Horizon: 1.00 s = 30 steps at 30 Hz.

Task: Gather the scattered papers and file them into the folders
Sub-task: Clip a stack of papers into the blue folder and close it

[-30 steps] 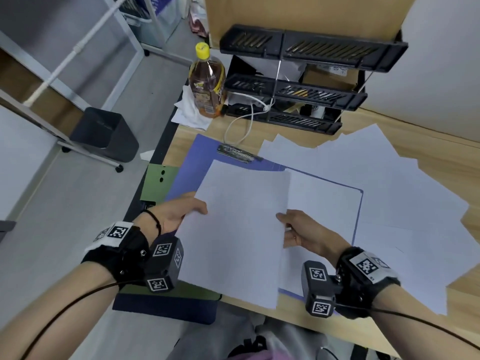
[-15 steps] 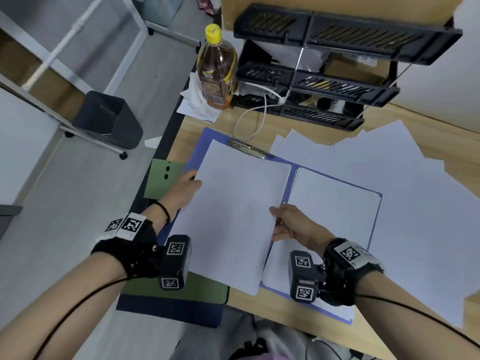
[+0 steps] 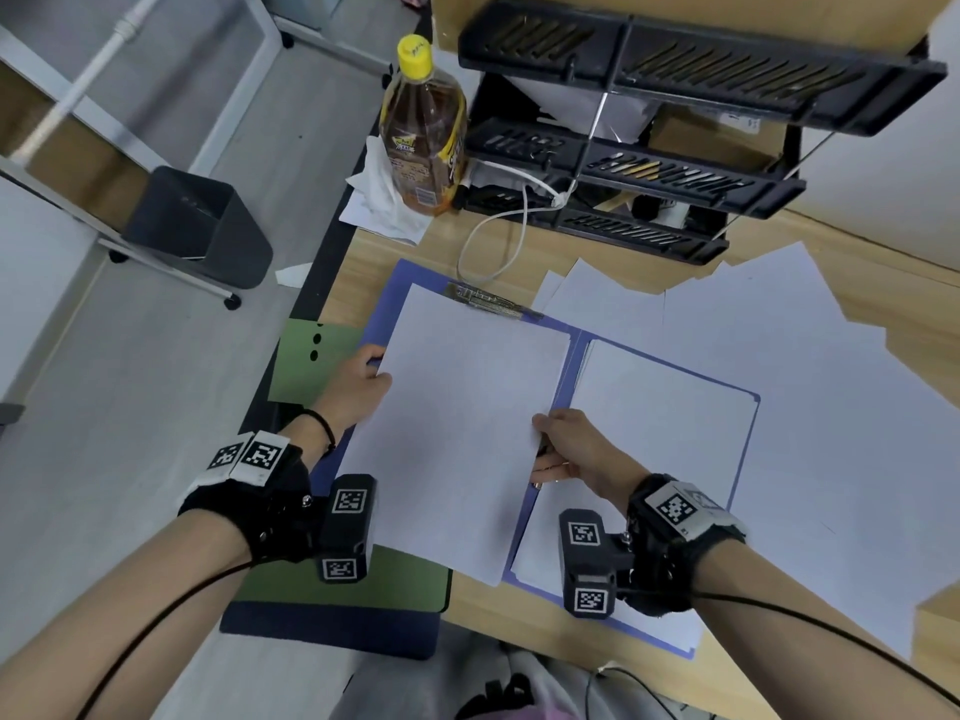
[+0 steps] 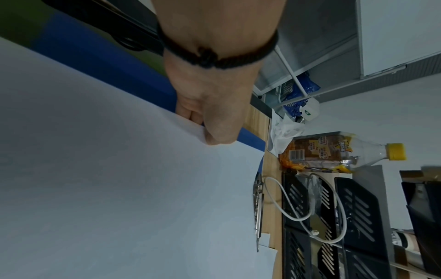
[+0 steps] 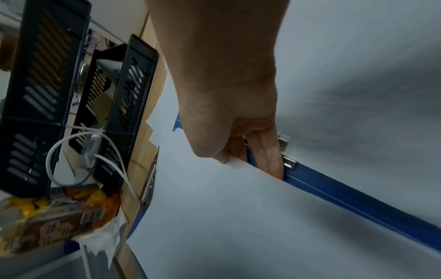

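Left hand [image 3: 358, 389]: pinching the left edge of the paper sheet [image 3: 462, 428], thumb on top.
Right hand [image 3: 569, 449]: pinching the sheet's right edge, fingers curled beneath beside the spine.
Paper sheet: held over the left half of the open blue folder [image 3: 566, 356], top edge near the metal clip [image 3: 491, 302].
Blue folder: flat near the bench's [image 3: 358, 257] left edge.
Loose papers [image 3: 779, 324]: spread toward the right side.
Green folder [image 3: 306, 363]: overhanging the left edge.
Bottle [image 3: 422, 137]: upright at the far left corner.

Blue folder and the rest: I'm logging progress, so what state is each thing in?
Blue folder: open, flat on desk.
Paper stack: held over folder's left half.
Left hand: grips stack's left edge.
Right hand: pinches its right edge.
Loose papers: scattered, unfiled.
Bottle: capped, upright.
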Each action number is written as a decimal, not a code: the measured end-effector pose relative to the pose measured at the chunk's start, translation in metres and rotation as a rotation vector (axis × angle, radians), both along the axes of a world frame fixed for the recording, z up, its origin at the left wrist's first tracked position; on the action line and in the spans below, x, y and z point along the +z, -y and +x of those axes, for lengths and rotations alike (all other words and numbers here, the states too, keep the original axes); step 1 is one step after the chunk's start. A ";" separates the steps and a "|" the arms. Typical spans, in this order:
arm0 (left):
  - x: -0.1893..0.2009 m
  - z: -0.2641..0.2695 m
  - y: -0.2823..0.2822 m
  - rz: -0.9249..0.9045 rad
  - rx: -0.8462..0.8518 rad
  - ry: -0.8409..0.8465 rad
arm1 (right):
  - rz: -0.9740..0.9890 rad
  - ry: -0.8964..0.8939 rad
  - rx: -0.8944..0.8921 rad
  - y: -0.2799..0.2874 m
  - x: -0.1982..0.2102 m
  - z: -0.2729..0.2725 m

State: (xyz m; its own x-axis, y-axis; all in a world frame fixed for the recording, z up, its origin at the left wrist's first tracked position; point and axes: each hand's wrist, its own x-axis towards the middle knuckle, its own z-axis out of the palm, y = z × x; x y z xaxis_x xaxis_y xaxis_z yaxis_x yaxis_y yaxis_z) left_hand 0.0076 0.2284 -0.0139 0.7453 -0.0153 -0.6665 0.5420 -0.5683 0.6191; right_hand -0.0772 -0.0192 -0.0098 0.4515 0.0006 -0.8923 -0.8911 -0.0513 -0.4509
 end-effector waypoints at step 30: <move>0.003 0.027 0.012 0.092 -0.022 0.066 | -0.013 0.170 -0.156 0.048 0.002 0.035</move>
State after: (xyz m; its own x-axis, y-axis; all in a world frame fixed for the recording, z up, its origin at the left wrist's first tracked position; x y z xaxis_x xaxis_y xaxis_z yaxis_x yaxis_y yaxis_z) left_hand 0.0348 0.2161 -0.0111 0.7876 0.0268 -0.6156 0.4887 -0.6358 0.5975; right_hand -0.0424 -0.0670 -0.0082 0.5890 -0.0926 -0.8028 -0.7999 0.0744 -0.5955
